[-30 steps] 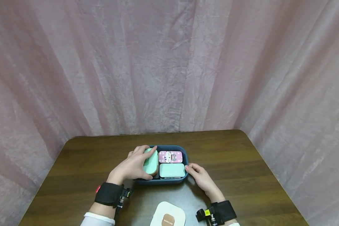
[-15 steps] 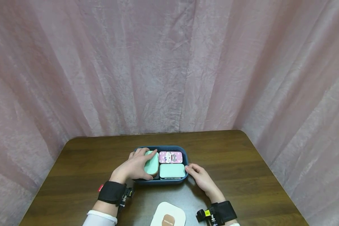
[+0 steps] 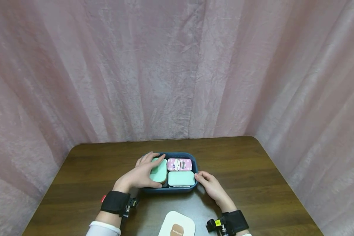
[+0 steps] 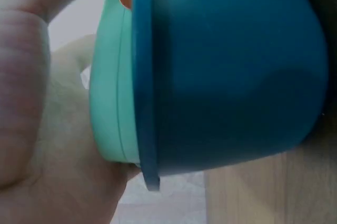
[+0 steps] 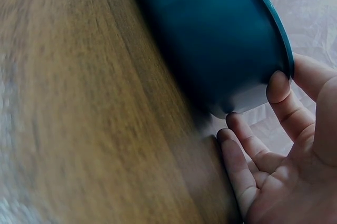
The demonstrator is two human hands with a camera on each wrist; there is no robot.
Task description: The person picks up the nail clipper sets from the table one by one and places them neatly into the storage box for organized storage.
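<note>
A dark blue open box (image 3: 178, 190) stands on the table with several small cases inside. In its left part is a mint-green case (image 3: 159, 172), held by my left hand (image 3: 140, 173) with the thumb at the near end and the fingers at the far end. The left wrist view shows this green case (image 4: 109, 118) standing out above the box rim (image 4: 145, 103). My right hand (image 3: 210, 186) pinches the box's right rim between thumb and index finger. Beside the green case lie a pink patterned tin (image 3: 179, 164) and a pale mint case (image 3: 181, 178).
A white square lid-like piece (image 3: 181, 218) with a brown patch marked "MANICURE" lies near the front table edge, between the forearms. The wooden table (image 3: 239, 157) ends at the back before a pink curtain (image 3: 165, 72).
The mint-green case has sunk a little into the left part of the box and its side shows less. My left fingers have lifted slightly at the far end. The right hand keeps its hold.
</note>
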